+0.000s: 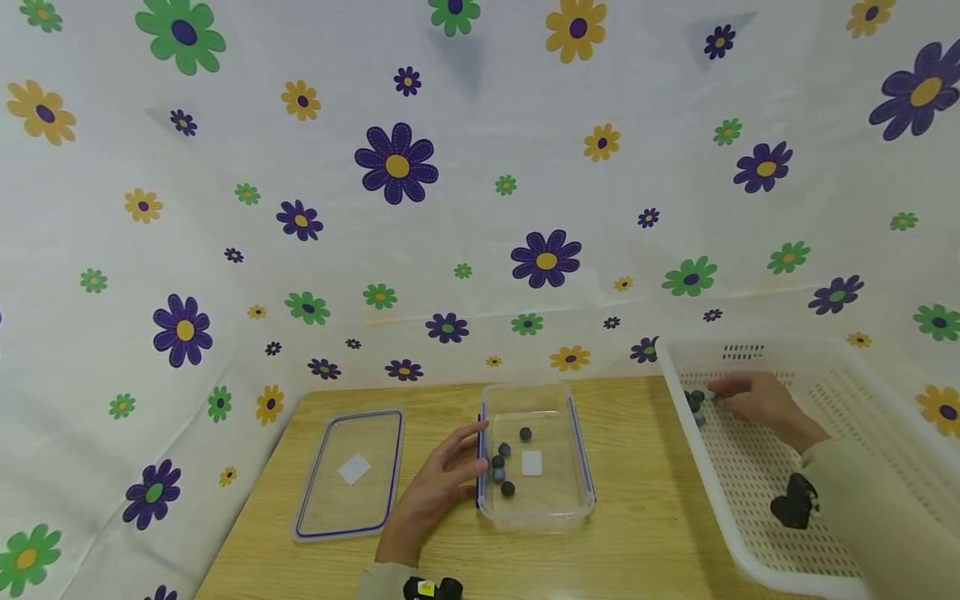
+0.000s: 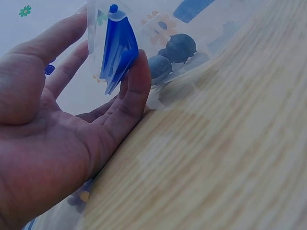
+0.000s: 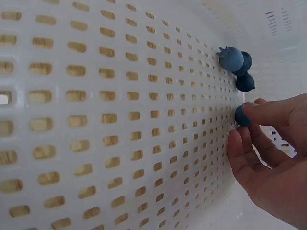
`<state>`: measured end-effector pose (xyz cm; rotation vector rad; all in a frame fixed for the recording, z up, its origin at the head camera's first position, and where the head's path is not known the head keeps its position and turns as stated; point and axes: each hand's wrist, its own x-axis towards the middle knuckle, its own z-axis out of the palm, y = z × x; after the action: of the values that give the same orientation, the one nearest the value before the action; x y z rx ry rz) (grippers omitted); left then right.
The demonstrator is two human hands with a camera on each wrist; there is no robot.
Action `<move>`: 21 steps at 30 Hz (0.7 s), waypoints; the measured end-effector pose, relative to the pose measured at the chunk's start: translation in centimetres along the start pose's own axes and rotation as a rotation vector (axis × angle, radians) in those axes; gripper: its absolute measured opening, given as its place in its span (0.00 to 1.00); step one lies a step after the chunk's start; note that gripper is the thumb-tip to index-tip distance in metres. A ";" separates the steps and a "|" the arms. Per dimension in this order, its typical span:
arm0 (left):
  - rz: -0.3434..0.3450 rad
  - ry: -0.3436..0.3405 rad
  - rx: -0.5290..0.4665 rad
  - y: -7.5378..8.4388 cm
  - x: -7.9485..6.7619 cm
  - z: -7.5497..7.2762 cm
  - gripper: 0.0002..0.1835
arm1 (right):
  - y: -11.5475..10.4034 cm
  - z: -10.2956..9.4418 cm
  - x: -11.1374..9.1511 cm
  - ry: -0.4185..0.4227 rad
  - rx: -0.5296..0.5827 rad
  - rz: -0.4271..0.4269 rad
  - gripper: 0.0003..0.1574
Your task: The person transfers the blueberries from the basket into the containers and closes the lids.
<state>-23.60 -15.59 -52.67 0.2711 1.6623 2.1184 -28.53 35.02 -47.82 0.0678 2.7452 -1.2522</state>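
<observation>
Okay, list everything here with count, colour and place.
Table: one, light wood, foreground
Container: one, clear, blue clips, mid-table
Lid: one, clear, blue-edged, left of container
Basket: one, white, right side
Berries: nine visible, dark blue, five in container, three clustered in basket, one pinched there
Patches: two, white, on lid and container floor
Flowered sheeting: count unclear, white, behind table
Sleeves: two, beige, both forearms
Wrist devices: two, black, one per wrist
Left hand: one, bare, at container's left side
Right hand: one, bare, in basket
</observation>
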 end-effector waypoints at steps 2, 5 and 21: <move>0.001 0.000 0.004 0.0 0.0 0.0 0.34 | 0.2 -0.1 0.0 0.001 -0.003 -0.013 0.29; -0.001 0.000 0.006 0.0 0.0 -0.1 0.34 | 0.5 -0.5 -0.1 -0.009 0.007 -0.020 0.28; 0.007 -0.011 0.004 0.0 -0.1 -0.4 0.35 | -0.6 -3.6 -2.0 -0.054 0.111 -0.148 0.33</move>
<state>-23.64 -15.95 -52.73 0.2901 1.6619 2.1146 -26.91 37.31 -44.75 -0.1598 2.6753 -1.4206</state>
